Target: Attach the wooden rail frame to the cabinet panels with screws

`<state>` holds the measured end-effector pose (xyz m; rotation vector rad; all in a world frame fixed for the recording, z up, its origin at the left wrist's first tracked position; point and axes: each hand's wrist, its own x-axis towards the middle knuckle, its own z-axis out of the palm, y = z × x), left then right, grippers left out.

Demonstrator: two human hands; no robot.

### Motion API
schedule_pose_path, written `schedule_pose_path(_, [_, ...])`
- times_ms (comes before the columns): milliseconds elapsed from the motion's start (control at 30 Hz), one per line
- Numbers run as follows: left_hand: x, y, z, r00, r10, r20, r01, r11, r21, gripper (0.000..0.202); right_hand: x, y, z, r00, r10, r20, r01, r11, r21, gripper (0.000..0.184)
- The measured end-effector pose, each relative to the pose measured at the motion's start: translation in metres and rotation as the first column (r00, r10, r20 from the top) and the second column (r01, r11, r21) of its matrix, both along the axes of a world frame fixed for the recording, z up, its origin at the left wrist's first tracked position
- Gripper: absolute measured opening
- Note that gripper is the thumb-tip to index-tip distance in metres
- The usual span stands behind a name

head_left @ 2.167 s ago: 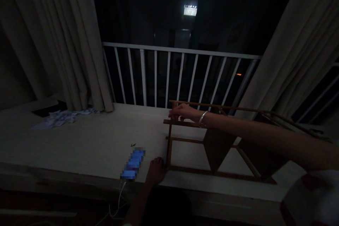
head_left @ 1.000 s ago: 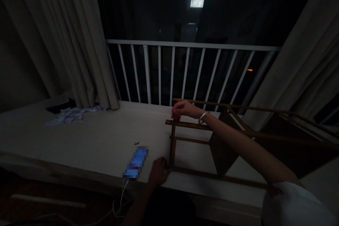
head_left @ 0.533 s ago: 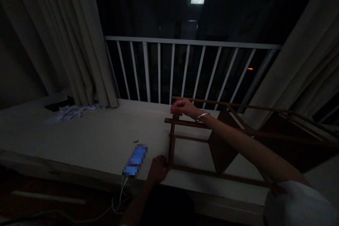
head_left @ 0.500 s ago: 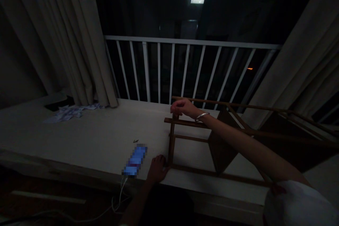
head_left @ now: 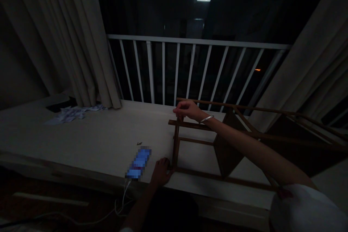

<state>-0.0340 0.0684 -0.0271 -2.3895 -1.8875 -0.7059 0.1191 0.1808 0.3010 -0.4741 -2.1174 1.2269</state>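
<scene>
A brown wooden shelf rack [head_left: 176,150] lies on its side on a white ledge [head_left: 108,137], its dark panels toward the right. My left hand [head_left: 161,171] is closed around the near corner of the rack, where a rail end meets the crossbar. Above the far end of that crossbar is my right hand [head_left: 187,110], a silver bangle on its wrist. Its thumb and fingertips are pinched together; whatever is between them is too dark to make out. A small dark metal piece [head_left: 139,144] rests on the ledge, left of the rack.
A lit phone [head_left: 138,163] with a white cable [head_left: 123,195] lies near the ledge's front edge. Crumpled papers [head_left: 72,113] are at the left beneath a curtain [head_left: 81,43]. White railings [head_left: 163,72] stand behind the ledge, and another curtain [head_left: 301,50] hangs right.
The fingertips of my right hand have shifted slightly left above the crossbar. My left hand stays at the near corner, and the rack has not visibly moved.
</scene>
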Motion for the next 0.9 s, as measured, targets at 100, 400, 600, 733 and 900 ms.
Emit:
schedule_pose_path(100, [0.0002, 0.0, 0.0006, 1.0, -0.002, 0.003, 0.002, 1.0, -0.013, 0.033, -0.0006, 0.0, -0.0004, 0.999, 0.003, -0.032, -0.004, 1.0, -0.029, 0.028])
schedule_pose_path(400, [0.0003, -0.0007, 0.002, 1.0, 0.001, 0.017, -0.001, 1.0, -0.026, 0.033, -0.0047, -0.0015, -0.0008, 0.992, 0.074, -0.104, -0.082, 0.994, -0.074, 0.029])
schedule_pose_path(600, [-0.0003, -0.001, 0.0043, 1.0, 0.004, 0.01, -0.004, 0.999, -0.036, 0.033, -0.0063, -0.0051, 0.0019, 0.993, 0.064, -0.095, -0.069, 0.997, -0.047, 0.029])
schedule_pose_path(733, [-0.0002, -0.0013, 0.0067, 1.0, -0.005, 0.004, 0.006, 0.999, -0.049, 0.034, -0.0078, -0.0056, 0.0022, 0.994, 0.058, -0.089, -0.062, 0.997, -0.035, 0.029])
schedule_pose_path(900, [0.0007, -0.0006, 0.0021, 1.0, 0.008, 0.003, -0.008, 1.0, -0.028, 0.033, -0.0059, -0.0005, -0.0026, 0.998, 0.044, -0.05, -0.047, 0.997, -0.067, 0.029])
